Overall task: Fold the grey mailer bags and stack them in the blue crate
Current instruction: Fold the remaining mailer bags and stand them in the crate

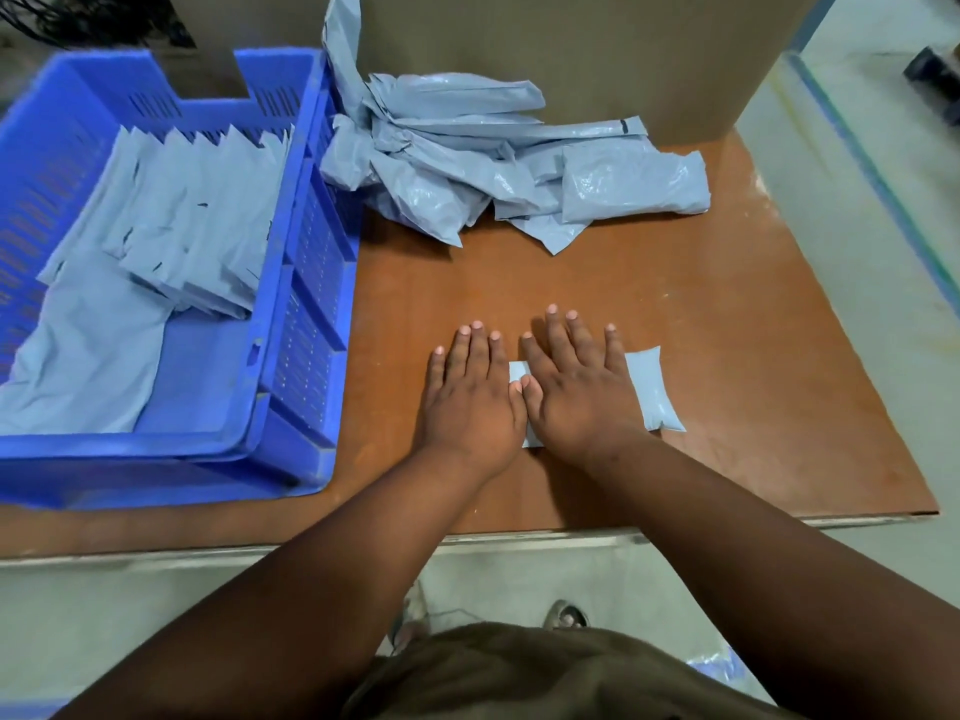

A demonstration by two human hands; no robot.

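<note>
Both forearms extend from the bottom edge of the view over the near edge of the table (727,314), above a brown garment that lies closest to the camera. Left hand (470,397) lies palm down with fingers straight and close together; it holds nothing and presses flat on the left end of the folded mailer bag (649,392) and the table surface. Right hand (576,387) lies palm down immediately beside the left hand, thumbs touching, fingers straight and slightly spread, pressing the middle of the same bag. The folded mailer bag is a small grey rectangle flat on the table; its right end projects beyond the right hand and a narrow strip shows between the two thumbs.

Beyond the fingertips, well apart from both hands, a loose pile of unfolded grey mailer bags (467,163) lies crumpled on the table against a cardboard box (571,44). One bag of the pile hangs from the box's left edge.

To the left of the left hand stands the blue crate (306,304), its perforated wall near the left hand but not touching it. Inside the crate, a row of folded bags (197,226) leans in overlapping order toward the far wall, resting on a flat grey sheet (78,366) that covers part of the crate floor.
</note>
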